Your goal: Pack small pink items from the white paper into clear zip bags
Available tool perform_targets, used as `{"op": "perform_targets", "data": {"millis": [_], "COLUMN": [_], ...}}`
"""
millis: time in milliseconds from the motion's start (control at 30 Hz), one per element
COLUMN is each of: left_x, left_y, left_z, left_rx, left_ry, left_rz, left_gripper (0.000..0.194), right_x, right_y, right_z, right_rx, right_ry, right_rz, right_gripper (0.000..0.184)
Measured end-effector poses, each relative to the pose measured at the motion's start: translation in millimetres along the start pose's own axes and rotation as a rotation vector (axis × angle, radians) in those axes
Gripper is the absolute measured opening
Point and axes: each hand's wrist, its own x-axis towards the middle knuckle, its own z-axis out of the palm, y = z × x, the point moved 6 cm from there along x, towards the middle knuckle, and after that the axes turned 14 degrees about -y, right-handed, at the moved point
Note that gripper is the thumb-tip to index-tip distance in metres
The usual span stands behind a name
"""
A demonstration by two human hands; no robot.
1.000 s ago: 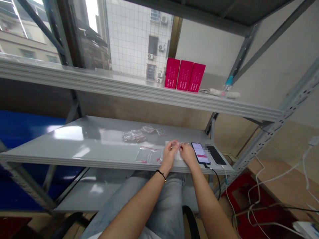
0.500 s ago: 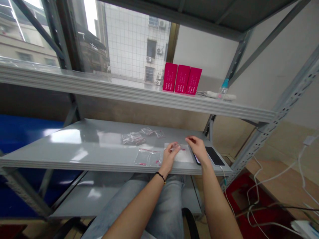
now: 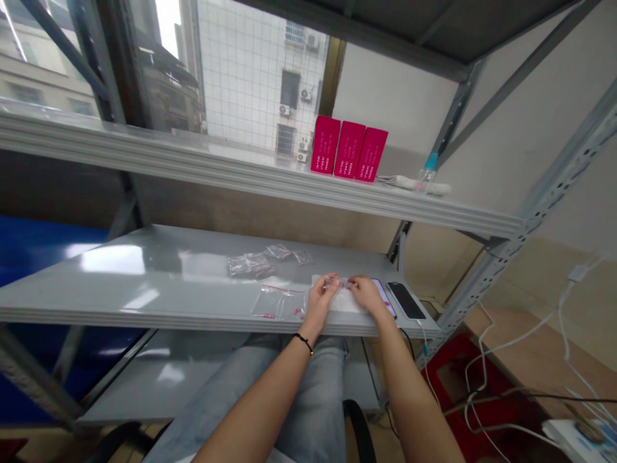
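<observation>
Over a white sheet (image 3: 343, 304) on the grey shelf, my left hand (image 3: 320, 299) is closed round a small clear plastic bag (image 3: 341, 282). My right hand (image 3: 365, 294) has its fingertips pinched together at the bag's right side; what lies between them is too small to make out. Small red pieces show by the fingers. Left of my hands lies a larger clear zip bag (image 3: 282, 299) with a few red pieces in it. Farther back are several small clear bags (image 3: 250, 264), loosely heaped.
Beside my right hand lie a phone with its screen lit (image 3: 384, 297) and a black device (image 3: 406, 299) with a white cable. On the upper shelf (image 3: 231, 164) stand three magenta boxes (image 3: 349, 149) and a small bottle with a blue cap (image 3: 427, 172). White cables hang at right.
My right hand has moved left and down from above the phone to the small bag in my left hand. The phone's screen is now more exposed. The view has shifted slightly.
</observation>
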Motion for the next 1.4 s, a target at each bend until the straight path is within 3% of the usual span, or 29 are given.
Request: {"op": "perform_targets", "data": {"millis": [167, 500, 633, 800, 933, 1000, 1067, 1200, 1400], "left_x": [-0.3, 0.4, 0.5, 1.1, 1.3, 0.7, 0.1, 0.6, 1.9], "left_y": [-0.2, -0.9, -1.3, 0.4, 3.5, 4.1, 3.2, -0.5, -1.7], "left_z": [-0.1, -1.0, -1.3, 0.2, 3.8, 4.2, 3.0, 0.5, 0.0], "left_rx": [0.004, 0.009, 0.009, 0.007, 0.001, -0.002, -0.008, -0.024, -0.035], "left_ry": [0.0, 0.008, 0.0, -0.021, -0.052, -0.053, -0.037, -0.015, 0.001], "left_rz": [0.01, 0.003, 0.005, -0.002, -0.009, -0.012, -0.021, -0.041, -0.057], "left_gripper": [0.038, 0.037, 0.037, 0.037, 0.038, 0.039, 0.04, 0.041, 0.04], "right_x": [5.6, 4.3, 0.5, -3.1, -7.6, -9.2, -8.3, -1.5, 7.7], "right_y": [8.5, 10.3, 8.6, -11.6, -49.3, -59.5, -54.4, -21.0, 3.4], "right_z": [16.3, 15.8, 1.6, -34.7, -51.6, -52.3, -49.4, -29.7, 8.6], "right_rx": [-0.092, -0.078, 0.018, 0.22, 0.492, 0.523, 0.483, 0.344, 0.136], "right_ry": [-0.051, -0.081, -0.003, 0.089, -0.003, -0.036, 0.011, 0.104, 0.036], "right_rz": [0.026, 0.024, -0.006, -0.104, -0.317, -0.361, -0.305, -0.106, -0.01], "right_gripper": [0.027, 0.024, 0.024, 0.034, 0.031, 0.03, 0.033, 0.034, 0.028]}}
